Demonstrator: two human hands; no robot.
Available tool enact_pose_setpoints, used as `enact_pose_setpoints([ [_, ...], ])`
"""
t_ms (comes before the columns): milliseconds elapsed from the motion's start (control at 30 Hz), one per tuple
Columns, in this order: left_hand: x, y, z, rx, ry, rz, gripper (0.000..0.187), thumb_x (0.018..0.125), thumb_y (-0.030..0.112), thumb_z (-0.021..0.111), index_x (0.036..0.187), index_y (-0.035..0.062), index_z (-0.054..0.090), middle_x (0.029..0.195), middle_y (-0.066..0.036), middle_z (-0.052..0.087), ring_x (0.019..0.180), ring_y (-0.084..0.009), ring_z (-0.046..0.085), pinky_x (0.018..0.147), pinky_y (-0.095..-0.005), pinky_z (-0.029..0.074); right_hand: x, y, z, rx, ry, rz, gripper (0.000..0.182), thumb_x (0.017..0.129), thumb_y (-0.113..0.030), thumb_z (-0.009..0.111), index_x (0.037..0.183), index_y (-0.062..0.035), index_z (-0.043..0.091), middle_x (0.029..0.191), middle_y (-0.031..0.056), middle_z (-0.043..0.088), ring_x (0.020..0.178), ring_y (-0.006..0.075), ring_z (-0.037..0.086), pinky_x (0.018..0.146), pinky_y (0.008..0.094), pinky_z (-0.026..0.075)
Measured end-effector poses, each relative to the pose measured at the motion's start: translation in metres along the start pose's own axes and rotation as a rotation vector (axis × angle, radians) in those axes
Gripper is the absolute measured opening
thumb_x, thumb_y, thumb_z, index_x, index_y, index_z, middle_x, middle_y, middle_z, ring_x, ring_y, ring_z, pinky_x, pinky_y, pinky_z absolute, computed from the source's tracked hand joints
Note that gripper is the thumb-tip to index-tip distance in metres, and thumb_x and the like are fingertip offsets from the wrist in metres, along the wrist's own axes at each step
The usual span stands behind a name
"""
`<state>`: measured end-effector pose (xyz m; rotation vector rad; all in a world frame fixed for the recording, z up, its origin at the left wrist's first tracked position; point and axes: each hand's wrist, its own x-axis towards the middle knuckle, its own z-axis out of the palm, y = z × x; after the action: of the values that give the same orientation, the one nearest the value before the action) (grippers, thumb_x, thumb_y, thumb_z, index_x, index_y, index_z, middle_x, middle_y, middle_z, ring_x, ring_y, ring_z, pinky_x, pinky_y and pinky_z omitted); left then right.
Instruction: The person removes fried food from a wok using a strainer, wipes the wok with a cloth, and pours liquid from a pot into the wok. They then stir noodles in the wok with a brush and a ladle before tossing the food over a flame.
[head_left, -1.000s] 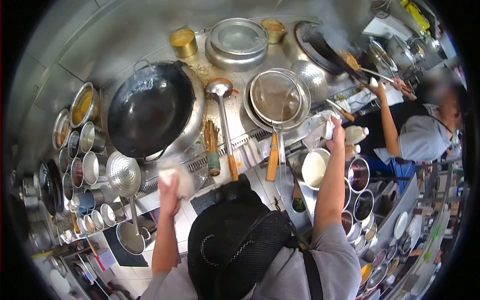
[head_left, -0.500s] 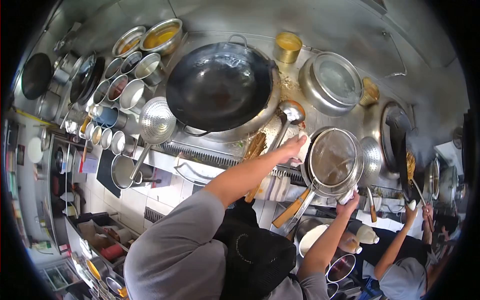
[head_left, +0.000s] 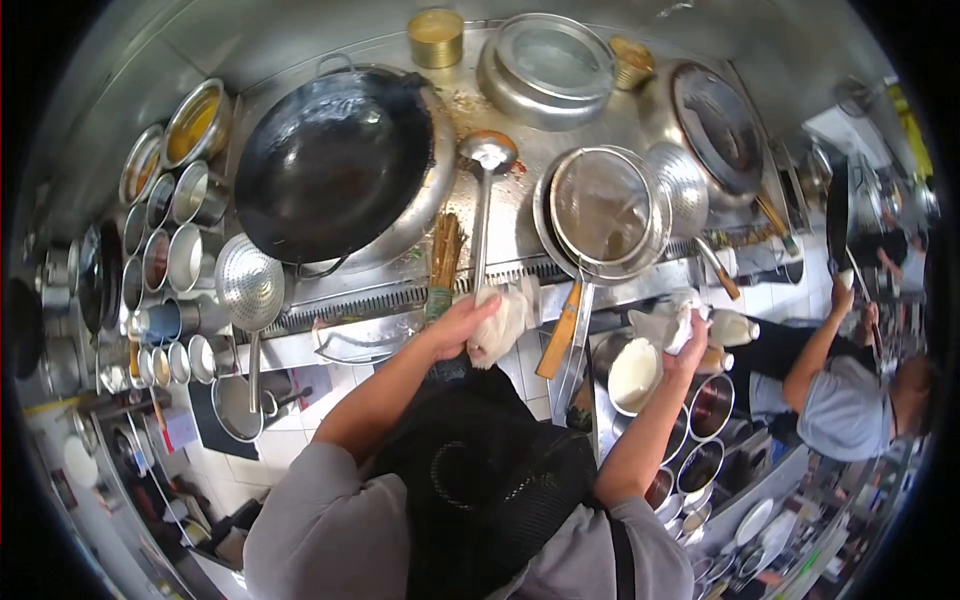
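Note:
My left hand (head_left: 466, 326) is closed on a bunched off-white cloth (head_left: 506, 322) at the front edge of the stove. The long handle of a ladle (head_left: 487, 185) comes down to this hand, its lower end overlapping the cloth in view. Beside it lies a bamboo brush (head_left: 446, 255). Over to the right, my right hand (head_left: 688, 338) grips a white cloth (head_left: 655, 326), held in front of the counter above several pots. Between and behind the hands, a mesh strainer (head_left: 602, 205) with a wooden handle rests on a round metal pot.
A black wok (head_left: 335, 165) sits on the left burner, with a perforated skimmer (head_left: 250, 283) beside it. Metal containers (head_left: 192, 255) crowd the left. A lidded pot (head_left: 550, 70) and a tin (head_left: 436, 38) stand behind. A co-worker (head_left: 840, 390) holds a wok (head_left: 838, 215) at right.
My left hand has drawn back from beside the strainer to the stove's front edge, cloth in hand. My right hand has moved away from the strainer. The view has turned rightward.

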<state>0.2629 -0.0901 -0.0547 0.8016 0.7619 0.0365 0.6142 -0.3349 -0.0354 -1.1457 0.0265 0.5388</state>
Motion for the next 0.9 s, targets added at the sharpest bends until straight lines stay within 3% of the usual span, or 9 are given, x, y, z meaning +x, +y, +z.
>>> enact_pose_setpoints([
  [67, 0.0, -0.01, 0.004, -0.007, -0.121, 0.019, 0.052, 0.095, 0.048, 0.059, 0.128, 0.0089, 0.051, 0.109, -0.005, 0.062, 0.089, -0.0134, 0.062, 0.073, -0.0312, 0.052, -0.028, 0.01, -0.004, -0.215, -0.014, 0.113, 0.035, 0.093, -0.033, 0.063, 0.109, -0.0021, 0.062, 0.098, 0.0085, 0.068, 0.082, 0.0186, 0.067, 0.07, 0.0302, 0.054],
  [133, 0.007, -0.01, 0.02, 0.179, -0.227, -0.043, 0.059, 0.094, 0.041, 0.064, 0.136, 0.0046, 0.043, 0.118, -0.008, 0.059, 0.103, -0.0164, 0.06, 0.087, -0.031, 0.05, -0.059, 0.026, -0.008, -0.522, -0.039, 0.275, 0.045, 0.092, -0.04, 0.065, 0.114, -0.0007, 0.061, 0.1, 0.0101, 0.068, 0.086, 0.0181, 0.066, 0.074, 0.0302, 0.053],
  [200, 0.015, -0.008, 0.04, 0.289, -0.182, -0.119, 0.065, 0.092, 0.039, 0.066, 0.14, 0.0055, 0.037, 0.119, -0.008, 0.059, 0.105, -0.0156, 0.058, 0.089, -0.0309, 0.049, -0.084, 0.07, -0.01, -0.737, -0.036, 0.1, 0.052, 0.09, -0.042, 0.068, 0.116, 0.0022, 0.06, 0.1, 0.0107, 0.067, 0.088, 0.0172, 0.064, 0.077, 0.03, 0.051],
  [267, 0.032, -0.02, 0.056, 0.429, -0.39, -0.264, 0.069, 0.09, 0.034, 0.07, 0.142, 0.0062, 0.034, 0.12, -0.007, 0.058, 0.108, -0.0152, 0.056, 0.093, -0.0313, 0.047, -0.116, 0.044, 0.039, -0.755, -0.194, 0.15, 0.055, 0.082, -0.04, 0.077, 0.107, 0.0059, 0.061, 0.098, 0.0098, 0.068, 0.088, 0.0213, 0.064, 0.077, 0.0318, 0.051],
  [333, 0.042, -0.036, 0.071, 0.415, -0.433, -0.153, 0.068, 0.089, 0.03, 0.072, 0.141, 0.0061, 0.035, 0.119, -0.006, 0.059, 0.108, -0.0148, 0.056, 0.093, -0.0312, 0.047, -0.131, 0.024, 0.07, -0.847, -0.238, 0.143, 0.056, 0.08, -0.037, 0.079, 0.107, 0.0071, 0.06, 0.099, 0.0133, 0.068, 0.089, 0.0223, 0.064, 0.078, 0.0332, 0.051],
  [400, 0.048, -0.051, 0.078, 0.41, -0.473, -0.041, 0.066, 0.088, 0.026, 0.073, 0.14, 0.0061, 0.037, 0.118, -0.006, 0.059, 0.107, -0.0143, 0.056, 0.093, -0.031, 0.047, -0.134, 0.016, 0.081, -1.194, -0.287, 0.055, 0.055, 0.078, -0.034, 0.08, 0.106, 0.0078, 0.059, 0.097, 0.0158, 0.067, 0.086, 0.0221, 0.064, 0.076, 0.0346, 0.052],
  [600, 0.02, -0.058, 0.094, 0.06, -0.413, 0.083, 0.054, 0.087, 0.015, 0.073, 0.134, 0.0052, 0.047, 0.119, -0.004, 0.059, 0.106, -0.0137, 0.057, 0.095, -0.0316, 0.047, -0.126, 0.02, 0.071, -0.889, -0.377, 0.169, 0.056, 0.075, -0.021, 0.083, 0.114, 0.0079, 0.055, 0.099, 0.0152, 0.067, 0.087, 0.0205, 0.064, 0.076, 0.0337, 0.053],
  [733, -0.009, -0.05, 0.101, 0.042, -0.306, 0.049, 0.063, 0.086, 0.012, 0.073, 0.139, 0.0043, 0.04, 0.12, -0.006, 0.059, 0.11, -0.0132, 0.056, 0.096, -0.0326, 0.047, -0.141, 0.009, 0.087, -0.794, -0.356, 0.185, 0.061, 0.075, -0.013, 0.081, 0.124, 0.007, 0.05, 0.106, 0.0146, 0.065, 0.092, 0.0195, 0.063, 0.08, 0.0299, 0.053],
  [900, -0.089, -0.014, 0.092, -0.058, -0.295, 0.28, 0.066, 0.086, 0.012, 0.074, 0.14, 0.0024, 0.038, 0.118, -0.006, 0.059, 0.106, -0.012, 0.057, 0.092, -0.0303, 0.048, -0.181, -0.016, 0.14, -0.705, -0.58, 0.213, 0.059, 0.079, -0.011, 0.078, 0.128, 0.003, 0.048, 0.108, 0.0111, 0.065, 0.091, 0.0168, 0.063, 0.081, 0.0309, 0.052],
])
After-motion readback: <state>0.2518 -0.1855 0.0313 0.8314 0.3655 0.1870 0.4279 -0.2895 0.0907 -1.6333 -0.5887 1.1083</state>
